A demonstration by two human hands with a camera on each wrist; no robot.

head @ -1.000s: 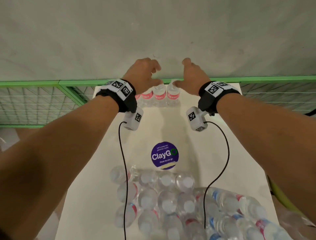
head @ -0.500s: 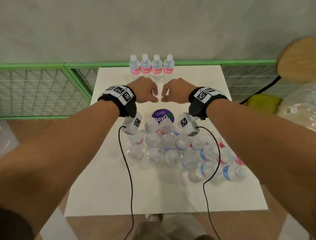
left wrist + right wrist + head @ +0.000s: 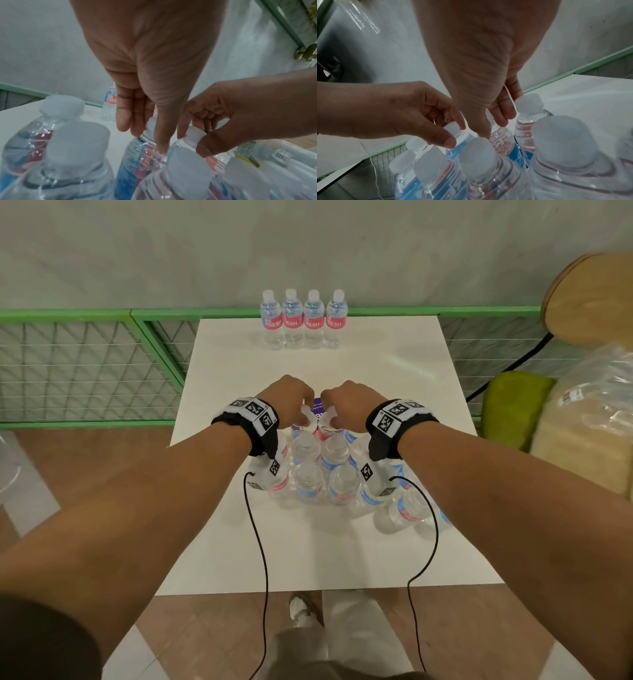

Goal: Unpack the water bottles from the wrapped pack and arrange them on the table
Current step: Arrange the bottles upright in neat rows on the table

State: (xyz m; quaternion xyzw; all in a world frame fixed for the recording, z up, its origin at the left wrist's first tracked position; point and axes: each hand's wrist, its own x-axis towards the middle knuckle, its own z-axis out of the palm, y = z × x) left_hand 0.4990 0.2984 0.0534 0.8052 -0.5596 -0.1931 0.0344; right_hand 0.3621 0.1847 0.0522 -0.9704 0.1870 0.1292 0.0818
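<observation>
So under my fingertips the wrapped pack is mostly loose bottles in slack film. My left hand pinches one bottle cap, my right hand pinches its neighbour's cap. Full bottles look heavy-ish with slick, squashy sides, so the stiff neck is my grab spot. Beyond my fingers, four REFRESH bottles stand in a row.

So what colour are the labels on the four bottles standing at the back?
The labels are pinkish red with white letters and some blue; the head view shows them best.
</observation>
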